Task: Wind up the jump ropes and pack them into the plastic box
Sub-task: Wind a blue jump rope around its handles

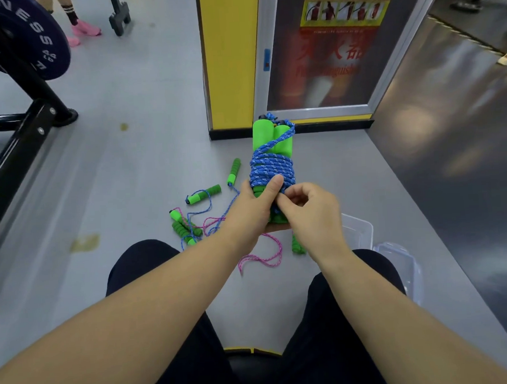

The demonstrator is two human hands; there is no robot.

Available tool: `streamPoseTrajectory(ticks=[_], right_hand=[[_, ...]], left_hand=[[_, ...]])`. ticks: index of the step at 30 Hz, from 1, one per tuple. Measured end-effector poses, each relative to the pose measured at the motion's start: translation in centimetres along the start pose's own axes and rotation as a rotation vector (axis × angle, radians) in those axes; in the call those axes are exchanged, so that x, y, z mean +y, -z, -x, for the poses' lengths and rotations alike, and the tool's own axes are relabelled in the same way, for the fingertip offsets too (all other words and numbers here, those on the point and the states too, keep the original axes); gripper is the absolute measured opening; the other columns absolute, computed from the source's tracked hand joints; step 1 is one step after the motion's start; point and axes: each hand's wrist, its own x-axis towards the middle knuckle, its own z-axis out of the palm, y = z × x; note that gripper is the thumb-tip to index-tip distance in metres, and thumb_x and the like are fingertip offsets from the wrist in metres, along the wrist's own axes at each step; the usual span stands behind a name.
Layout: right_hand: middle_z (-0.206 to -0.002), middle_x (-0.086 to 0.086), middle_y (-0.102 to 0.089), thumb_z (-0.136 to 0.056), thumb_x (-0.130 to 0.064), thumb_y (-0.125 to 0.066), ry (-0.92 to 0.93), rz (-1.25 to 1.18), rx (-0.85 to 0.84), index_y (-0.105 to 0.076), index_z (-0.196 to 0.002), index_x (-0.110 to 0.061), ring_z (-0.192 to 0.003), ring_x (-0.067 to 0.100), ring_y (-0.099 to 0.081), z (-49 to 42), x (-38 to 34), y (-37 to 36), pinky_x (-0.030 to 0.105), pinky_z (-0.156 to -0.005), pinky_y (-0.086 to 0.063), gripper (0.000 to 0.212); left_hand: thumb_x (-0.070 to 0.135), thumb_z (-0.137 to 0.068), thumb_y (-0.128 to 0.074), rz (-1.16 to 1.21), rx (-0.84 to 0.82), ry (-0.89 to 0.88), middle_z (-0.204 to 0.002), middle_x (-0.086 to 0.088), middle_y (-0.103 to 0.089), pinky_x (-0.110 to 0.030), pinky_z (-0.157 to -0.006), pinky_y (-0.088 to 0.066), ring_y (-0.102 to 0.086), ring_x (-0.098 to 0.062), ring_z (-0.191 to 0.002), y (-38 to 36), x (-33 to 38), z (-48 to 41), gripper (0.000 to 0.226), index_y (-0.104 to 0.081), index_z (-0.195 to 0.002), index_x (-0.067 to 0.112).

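Note:
A blue jump rope (270, 168) is wound in several turns round its two green foam handles (272, 137), held upright in the air. My left hand (254, 203) grips the lower part of the bundle, thumb pressed on the coils. My right hand (309, 207) pinches the rope end at the bundle's lower right. On the floor behind lie a loose blue rope with green handles (205, 193) and a pink rope (262, 258) with green handles (184, 227). A clear plastic box (360, 228) stands to my right, partly hidden by my right arm.
The box's clear lid (402, 267) lies by my right knee. A yellow pillar (229, 56) and a fire-extinguisher cabinet (338, 47) stand straight ahead. A black weight rack with a plate (20, 37) is at the left. Another person's pink shoes (85, 28) are far back.

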Motion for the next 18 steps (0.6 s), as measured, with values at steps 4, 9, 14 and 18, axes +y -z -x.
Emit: streamPoseTrajectory(ticks=[4, 9, 14, 18], right_hand=[[-0.072, -0.005, -0.057, -0.081, -0.014, -0.066, 0.135, 0.078, -0.008, -0.057, -0.071, -0.019, -0.065, 0.006, -0.052, 0.0, 0.4, -0.4, 0.02, -0.063, -0.045, 0.015], [-0.07, -0.012, -0.052, -0.081, -0.015, -0.068, 0.19, 0.085, -0.126, -0.055, -0.068, -0.023, -0.063, -0.001, -0.05, -0.3, 1.5, -0.4, 0.009, -0.06, -0.039, 0.02], [-0.088, -0.002, -0.061, -0.087, -0.042, -0.059, -0.264, -0.337, -0.118, -0.06, -0.093, -0.013, -0.075, 0.007, -0.055, -3.5, 3.7, 1.0, 0.027, -0.069, -0.05, 0.03], [-0.12, 0.009, -0.063, -0.09, -0.031, -0.057, -0.534, -0.591, -0.501, -0.045, -0.132, -0.009, -0.099, 0.022, -0.064, -5.8, 7.1, 0.1, 0.028, -0.072, -0.055, 0.048]], left_hand=[[0.031, -0.093, -0.055, 0.027, 0.013, -0.001, -0.112, -0.008, -0.065, -0.032, -0.057, -0.057, -0.068, -0.019, -0.089, 0.1, -0.4, -0.4, 0.033, -0.045, -0.122, 0.018], [0.031, -0.094, -0.053, 0.029, 0.0, 0.031, -0.102, -0.005, -0.068, -0.035, -0.059, -0.057, -0.07, -0.017, -0.081, 0.7, -1.1, -0.8, 0.018, -0.052, -0.109, 0.022], [0.028, -0.092, -0.055, 0.035, -0.145, 0.123, -0.088, -0.007, -0.068, -0.043, -0.07, -0.059, -0.067, -0.021, -0.072, 0.9, -1.3, -1.7, 0.021, -0.055, -0.109, 0.016], [0.007, -0.088, -0.06, -0.078, -0.286, 0.227, -0.08, -0.004, -0.07, -0.037, -0.067, -0.059, -0.068, -0.019, -0.067, 1.6, -3.4, -3.4, 0.018, -0.059, -0.103, 0.018]])
